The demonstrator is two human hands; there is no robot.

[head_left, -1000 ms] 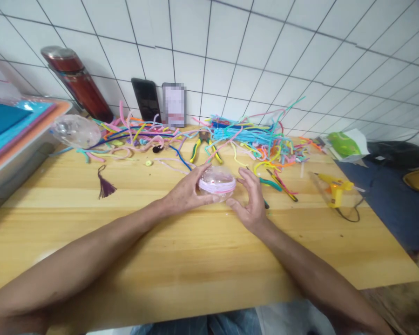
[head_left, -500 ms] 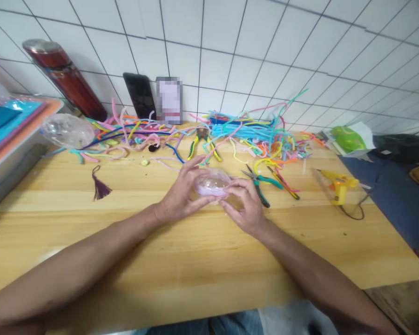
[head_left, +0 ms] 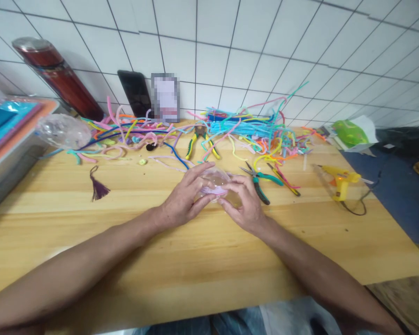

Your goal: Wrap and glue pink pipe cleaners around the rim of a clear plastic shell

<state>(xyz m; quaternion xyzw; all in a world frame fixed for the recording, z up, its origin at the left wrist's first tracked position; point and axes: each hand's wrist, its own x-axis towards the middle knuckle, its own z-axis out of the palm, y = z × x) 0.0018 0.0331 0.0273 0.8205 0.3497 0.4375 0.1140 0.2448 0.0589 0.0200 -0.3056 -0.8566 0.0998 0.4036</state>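
Between both hands is a clear, rounded plastic piece (head_left: 216, 176) with a lilac-pink strip, which looks like pipe cleaner, along its near side. My left hand (head_left: 186, 195) grips its left side, thumb below and fingers over the top. On the right, my right hand (head_left: 243, 200) pinches the edge between thumb and fingers. The fingers hide much of the piece. Just right of my right hand lie green-handled needle-nose pliers (head_left: 260, 179). Yellow-and-green pliers (head_left: 201, 138) rest beyond the hands, handles toward me.
Pipe cleaners (head_left: 235, 127) in many colours line the wall. A yellow glue gun (head_left: 341, 179) with a cord stands at right, near a yellow cutter (head_left: 284, 179). At left are a purple tassel (head_left: 99, 186), a clear plastic bottle (head_left: 63, 131), a red flask (head_left: 61, 79) and two phones (head_left: 134, 93).
My left fingers have come further over the plastic piece, covering more of it. Both hands keep hold. The whole view has shifted slightly.
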